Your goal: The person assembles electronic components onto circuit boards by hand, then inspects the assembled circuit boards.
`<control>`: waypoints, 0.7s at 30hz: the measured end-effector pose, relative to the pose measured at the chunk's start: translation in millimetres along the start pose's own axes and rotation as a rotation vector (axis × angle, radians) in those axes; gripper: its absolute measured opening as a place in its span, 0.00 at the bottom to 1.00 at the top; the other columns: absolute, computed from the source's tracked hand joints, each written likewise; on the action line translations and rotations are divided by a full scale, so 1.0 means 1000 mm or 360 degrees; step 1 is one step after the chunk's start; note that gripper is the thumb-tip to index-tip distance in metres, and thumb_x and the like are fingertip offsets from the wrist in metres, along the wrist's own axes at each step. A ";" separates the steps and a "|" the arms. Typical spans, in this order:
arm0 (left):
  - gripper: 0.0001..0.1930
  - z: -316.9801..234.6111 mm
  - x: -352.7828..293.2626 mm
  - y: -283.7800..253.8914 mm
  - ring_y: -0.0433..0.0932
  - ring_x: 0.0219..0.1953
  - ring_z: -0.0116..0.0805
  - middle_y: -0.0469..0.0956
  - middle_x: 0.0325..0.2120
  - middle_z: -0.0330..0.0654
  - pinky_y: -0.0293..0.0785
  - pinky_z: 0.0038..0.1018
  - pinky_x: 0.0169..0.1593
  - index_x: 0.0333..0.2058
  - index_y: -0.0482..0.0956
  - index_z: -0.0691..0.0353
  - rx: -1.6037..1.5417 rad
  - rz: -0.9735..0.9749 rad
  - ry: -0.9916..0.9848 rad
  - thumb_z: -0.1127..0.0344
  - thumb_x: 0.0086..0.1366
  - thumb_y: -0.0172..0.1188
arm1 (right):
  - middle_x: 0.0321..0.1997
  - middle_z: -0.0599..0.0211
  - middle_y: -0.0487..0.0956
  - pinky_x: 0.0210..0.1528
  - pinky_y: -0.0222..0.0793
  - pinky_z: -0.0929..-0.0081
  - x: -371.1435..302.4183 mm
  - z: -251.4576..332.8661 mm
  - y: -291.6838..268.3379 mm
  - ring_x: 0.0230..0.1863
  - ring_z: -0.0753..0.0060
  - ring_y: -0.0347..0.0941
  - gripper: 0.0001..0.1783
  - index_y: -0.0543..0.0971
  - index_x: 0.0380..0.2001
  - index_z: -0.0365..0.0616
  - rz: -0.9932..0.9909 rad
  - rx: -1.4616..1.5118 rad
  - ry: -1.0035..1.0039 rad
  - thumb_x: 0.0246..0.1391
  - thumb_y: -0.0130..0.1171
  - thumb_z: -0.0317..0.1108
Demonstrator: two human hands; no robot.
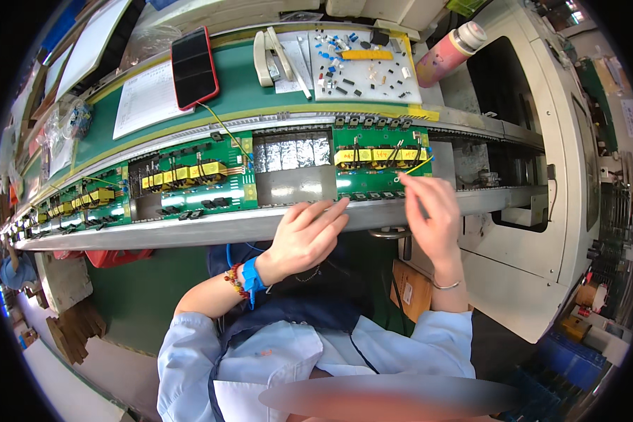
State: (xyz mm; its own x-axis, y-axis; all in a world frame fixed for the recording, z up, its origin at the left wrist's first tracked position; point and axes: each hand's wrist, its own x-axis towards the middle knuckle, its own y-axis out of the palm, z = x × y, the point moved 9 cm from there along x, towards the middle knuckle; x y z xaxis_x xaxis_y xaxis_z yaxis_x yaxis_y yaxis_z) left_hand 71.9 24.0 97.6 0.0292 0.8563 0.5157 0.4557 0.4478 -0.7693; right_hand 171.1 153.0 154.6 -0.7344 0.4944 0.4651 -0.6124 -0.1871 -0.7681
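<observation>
A green circuit board (343, 184) with yellow-wrapped transformers (381, 157) lies in the metal rail conveyor in front of me. A thin yellow wire (420, 166) rises from the board's right side. My right hand (435, 214) is above the board's right edge, thumb and forefinger pinched at the wire's free end, where a small pale tip shows. My left hand (307, 235) rests on the near rail (260, 224) with fingers stretched out. Its fingertips reach the board's near left corner, and nothing is in it. A blue strap (252, 276) circles my left wrist.
More green boards (240, 190) sit along the conveyor to the left. Beyond it are a red-edged phone (194, 69), paper sheets (148, 98), a white stapler-like tool (264, 60), a white tray (366, 90) of loose components and a pink bottle (449, 55). A pale machine (555, 155) stands right.
</observation>
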 end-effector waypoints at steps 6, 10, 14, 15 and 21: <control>0.17 -0.003 0.007 0.007 0.70 0.48 0.35 0.71 0.53 0.42 0.65 0.31 0.48 0.40 0.74 0.61 0.0118 0.0041 0.0075 0.68 0.49 0.61 | 0.32 0.66 0.77 0.36 0.66 0.69 0.013 0.018 0.021 0.34 0.65 0.74 0.13 0.79 0.38 0.42 0.0088 0.0054 -0.0016 0.45 0.59 0.22; 0.14 -0.004 0.006 0.005 0.70 0.43 0.35 0.71 0.51 0.44 0.66 0.31 0.46 0.38 0.73 0.61 0.0095 0.0017 0.0102 0.68 0.50 0.60 | 0.31 0.64 0.77 0.36 0.67 0.68 0.017 0.029 0.029 0.33 0.62 0.73 0.11 0.79 0.36 0.42 0.0134 0.0071 -0.0032 0.47 0.58 0.23; 0.12 -0.002 0.008 0.012 0.71 0.40 0.38 0.74 0.44 0.44 0.67 0.33 0.42 0.34 0.73 0.62 -0.0001 -0.0016 0.0129 0.69 0.49 0.60 | 0.35 0.60 0.77 0.40 0.70 0.68 0.019 0.031 0.060 0.37 0.57 0.73 0.11 0.78 0.39 0.39 0.0351 0.0303 0.0098 0.51 0.56 0.26; 0.11 -0.004 0.007 0.010 0.72 0.40 0.40 0.75 0.39 0.43 0.67 0.34 0.42 0.33 0.74 0.63 -0.0046 -0.0033 0.0128 0.70 0.48 0.60 | 0.38 0.58 0.76 0.41 0.70 0.68 0.020 0.036 0.068 0.39 0.56 0.73 0.12 0.77 0.41 0.38 0.0414 0.0373 0.0136 0.52 0.55 0.28; 0.11 -0.008 0.008 -0.001 0.72 0.38 0.41 0.74 0.31 0.43 0.66 0.35 0.43 0.35 0.75 0.64 -0.0146 -0.0056 0.0174 0.70 0.51 0.59 | 0.46 0.51 0.73 0.51 0.67 0.64 0.031 0.036 0.127 0.48 0.51 0.70 0.20 0.71 0.49 0.35 0.0819 0.0296 0.0227 0.60 0.48 0.39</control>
State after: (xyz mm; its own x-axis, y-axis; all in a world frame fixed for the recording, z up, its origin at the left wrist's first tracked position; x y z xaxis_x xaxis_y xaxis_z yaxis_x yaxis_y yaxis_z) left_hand 78.7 28.6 105.3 0.1062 0.8049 0.5838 0.5373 0.4476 -0.7148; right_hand 60.2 114.0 87.7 -0.9130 0.4072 -0.0231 -0.2365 -0.5747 -0.7835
